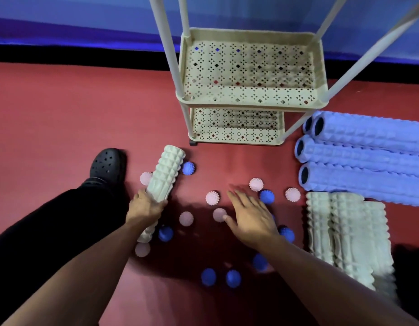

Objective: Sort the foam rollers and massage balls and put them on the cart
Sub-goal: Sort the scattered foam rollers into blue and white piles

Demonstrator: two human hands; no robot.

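Note:
My left hand (146, 205) grips a cream ridged foam roller (165, 175) that lies slanted on the red floor. My right hand (250, 215) hovers with fingers spread over several spiky massage balls, its thumb beside a pink ball (219, 214); it holds nothing. More pink balls (212, 197) and blue balls (266, 196) are scattered around both hands. At the right lie three long blue rollers (368, 156) and a group of cream rollers (345, 231). The cream cart (250, 103) stands ahead, its perforated shelves bare.
My black-trousered leg and a black clog (107, 164) are on the floor at the left. The cart's white posts (173, 55) rise toward the camera. A black strip and a blue wall run along the back. Red floor lies open at the far left.

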